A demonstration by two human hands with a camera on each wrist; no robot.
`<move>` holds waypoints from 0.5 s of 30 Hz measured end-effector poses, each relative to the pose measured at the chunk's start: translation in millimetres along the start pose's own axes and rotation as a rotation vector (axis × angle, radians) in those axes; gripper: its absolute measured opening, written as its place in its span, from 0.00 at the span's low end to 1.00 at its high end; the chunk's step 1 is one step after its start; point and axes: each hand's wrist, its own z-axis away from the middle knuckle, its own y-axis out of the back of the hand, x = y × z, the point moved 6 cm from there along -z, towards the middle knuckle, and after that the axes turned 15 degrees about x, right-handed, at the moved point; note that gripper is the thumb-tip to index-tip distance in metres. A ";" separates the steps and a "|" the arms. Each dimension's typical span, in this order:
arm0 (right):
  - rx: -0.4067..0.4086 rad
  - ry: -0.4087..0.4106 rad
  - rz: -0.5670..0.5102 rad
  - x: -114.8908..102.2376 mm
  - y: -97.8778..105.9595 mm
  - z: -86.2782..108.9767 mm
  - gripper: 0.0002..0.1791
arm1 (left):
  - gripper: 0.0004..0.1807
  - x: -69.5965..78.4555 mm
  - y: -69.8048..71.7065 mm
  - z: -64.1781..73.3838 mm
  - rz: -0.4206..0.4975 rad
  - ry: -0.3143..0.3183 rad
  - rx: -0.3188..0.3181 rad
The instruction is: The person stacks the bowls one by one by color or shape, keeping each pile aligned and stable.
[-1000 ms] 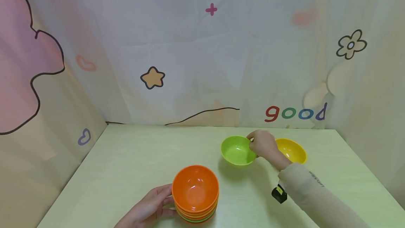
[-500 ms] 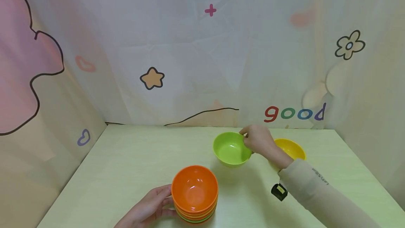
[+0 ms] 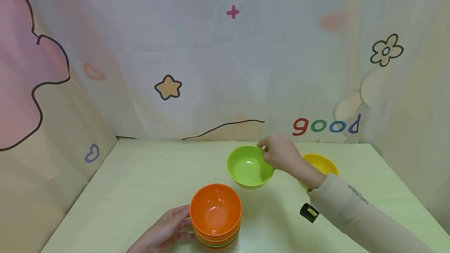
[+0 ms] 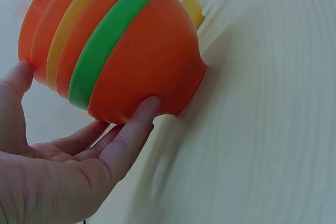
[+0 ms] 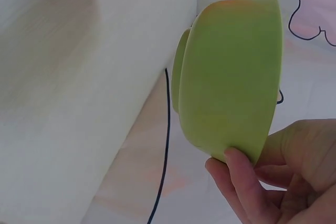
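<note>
In the head view a stack of bowls (image 3: 215,210) stands upright at the front middle of the table, an orange bowl on top. The left wrist view shows orange, yellow and green bowls (image 4: 113,43) nested in it. My left hand (image 3: 165,227) rests against the stack's left side, thumb at the top rim and extended fingers on the lower wall. Behind and right of the stack, my right hand (image 3: 281,153) pinches the right rim of a light green bowl (image 3: 249,167), held above the table. Its outer wall fills much of the right wrist view.
A yellow bowl (image 3: 321,163) sits at the back right, partly hidden by the right forearm. The pale table (image 3: 140,179) meets a printed curtain (image 3: 197,57) at the back and sides. A small black device (image 3: 309,212) hangs under the right sleeve.
My right hand has carried the light green bowl leftward, closer to the stack. The left hand and the stack keep their place, and the yellow bowl stays put.
</note>
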 end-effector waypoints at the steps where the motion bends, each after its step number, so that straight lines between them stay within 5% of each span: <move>1: 0.005 0.015 0.005 -2.6 1.5 -0.2 0.14 | 0.35 0.1 -0.2 0.1 -0.001 -0.002 -0.005; 15: 0.018 0.113 -0.024 -36.6 9.9 5.0 0.13 | 0.33 -1.0 -0.7 0.6 0.002 -0.009 -0.040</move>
